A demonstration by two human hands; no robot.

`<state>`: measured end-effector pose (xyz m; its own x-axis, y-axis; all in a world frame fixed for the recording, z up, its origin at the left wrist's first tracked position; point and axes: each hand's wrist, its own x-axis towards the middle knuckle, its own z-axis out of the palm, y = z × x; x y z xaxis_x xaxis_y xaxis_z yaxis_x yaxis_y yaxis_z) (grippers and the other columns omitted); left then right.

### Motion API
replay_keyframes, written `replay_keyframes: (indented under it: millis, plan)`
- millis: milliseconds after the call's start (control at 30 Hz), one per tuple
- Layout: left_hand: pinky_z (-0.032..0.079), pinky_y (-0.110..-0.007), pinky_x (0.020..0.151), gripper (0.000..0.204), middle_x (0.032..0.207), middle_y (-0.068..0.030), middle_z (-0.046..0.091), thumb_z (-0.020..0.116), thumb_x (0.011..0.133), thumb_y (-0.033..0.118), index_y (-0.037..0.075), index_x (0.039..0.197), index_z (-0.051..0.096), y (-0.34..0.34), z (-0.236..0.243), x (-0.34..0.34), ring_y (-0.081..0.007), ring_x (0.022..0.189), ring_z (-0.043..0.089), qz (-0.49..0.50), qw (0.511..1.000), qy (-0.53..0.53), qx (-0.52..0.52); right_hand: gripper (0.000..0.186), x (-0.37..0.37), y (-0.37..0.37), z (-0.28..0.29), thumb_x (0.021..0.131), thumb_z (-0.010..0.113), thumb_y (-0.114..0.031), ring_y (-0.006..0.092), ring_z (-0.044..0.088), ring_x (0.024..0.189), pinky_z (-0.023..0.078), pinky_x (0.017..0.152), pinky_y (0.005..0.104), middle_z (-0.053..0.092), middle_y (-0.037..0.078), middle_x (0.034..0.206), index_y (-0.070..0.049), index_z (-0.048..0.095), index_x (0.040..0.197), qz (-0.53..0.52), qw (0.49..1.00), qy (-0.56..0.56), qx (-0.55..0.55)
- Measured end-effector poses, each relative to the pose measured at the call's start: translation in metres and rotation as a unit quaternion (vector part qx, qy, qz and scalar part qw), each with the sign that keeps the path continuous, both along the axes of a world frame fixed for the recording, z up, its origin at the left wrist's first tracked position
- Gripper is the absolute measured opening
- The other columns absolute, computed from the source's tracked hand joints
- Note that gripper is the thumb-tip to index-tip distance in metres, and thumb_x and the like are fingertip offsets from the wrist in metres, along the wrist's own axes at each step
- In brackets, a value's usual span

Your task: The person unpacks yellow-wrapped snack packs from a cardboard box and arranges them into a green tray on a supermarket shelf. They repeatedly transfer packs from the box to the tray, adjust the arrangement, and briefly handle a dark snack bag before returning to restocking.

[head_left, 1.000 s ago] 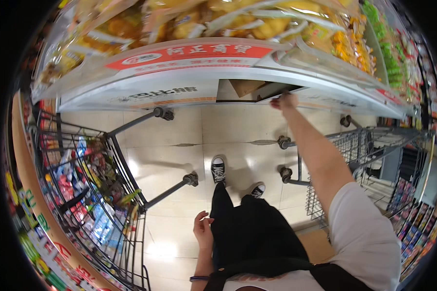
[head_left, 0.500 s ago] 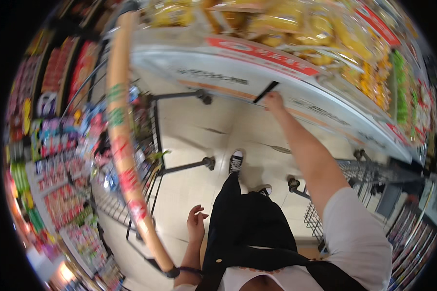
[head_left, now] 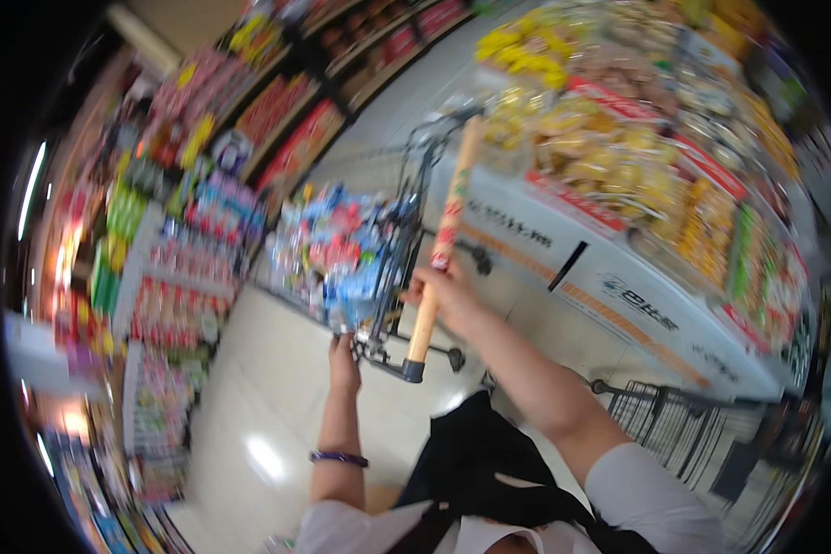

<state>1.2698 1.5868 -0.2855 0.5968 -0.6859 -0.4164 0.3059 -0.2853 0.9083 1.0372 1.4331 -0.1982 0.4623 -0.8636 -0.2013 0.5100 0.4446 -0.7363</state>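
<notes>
A shopping cart with an orange-tan handle bar (head_left: 445, 226) stands in front of me, full of colourful plastic-wrapped goods (head_left: 337, 245). My right hand (head_left: 441, 294) is closed around the handle bar, toward its near end. At the near left corner of the cart's dark wire frame (head_left: 392, 291), my left hand (head_left: 343, 362) reaches up against the edge. Its fingers are blurred and partly lost against the frame and goods, so I cannot tell whether they grip it.
A white display stand (head_left: 609, 277) piled with bagged yellow snacks (head_left: 619, 162) runs along the right. Shelves of packaged goods (head_left: 180, 286) line the left side. Another wire cart (head_left: 665, 415) stands at the lower right, close to my right arm. Glossy floor (head_left: 258, 397) lies between.
My right hand has come from the display stand's front to the handle bar. My left hand has moved from beside my leg up to the cart's corner. The view has turned, showing the cart nearer the middle.
</notes>
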Motion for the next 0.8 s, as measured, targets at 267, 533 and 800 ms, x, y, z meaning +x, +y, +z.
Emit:
replay_keyframes:
  millis: [267,533,800]
  plan:
    - [0.033,-0.047,0.093,0.041,0.111,-0.002,0.053,0.056,0.084,0.031,0.011,0.119,0.05,0.044,-0.004,0.018,-0.0186,0.105,0.047,-0.018,0.996,-0.012,0.09,0.018,0.016,0.073,-0.002,0.085,0.058,-0.007,0.0196,0.053,0.053,0.048,0.048,0.0377,0.049,0.006,0.066,-0.01,0.042,0.092,-0.052,0.994,-0.012,0.097]
    - [0.032,-0.054,0.104,0.105,0.154,-0.0116,0.023,0.067,0.081,0.056,0.009,0.152,0.007,0.106,-0.008,0.082,-0.032,0.139,0.027,-0.051,0.992,0.025,0.112,0.019,-0.035,0.17,0.013,0.087,0.062,-0.01,0.0169,0.052,0.055,0.048,0.049,0.0358,0.049,0.004,0.069,-0.011,0.044,0.093,-0.14,0.98,0.035,0.134]
    - [0.045,-0.046,0.096,0.088,0.151,-0.0122,0.027,0.068,0.088,0.032,0.008,0.151,0.012,0.083,-0.012,0.189,-0.03,0.129,0.043,-0.108,0.989,0.098,0.022,0.008,-0.112,0.189,0.01,0.086,0.061,-0.023,0.0096,0.048,0.052,0.042,0.045,0.0248,0.05,-0.004,0.067,-0.017,0.055,0.087,-0.227,0.938,0.218,0.147]
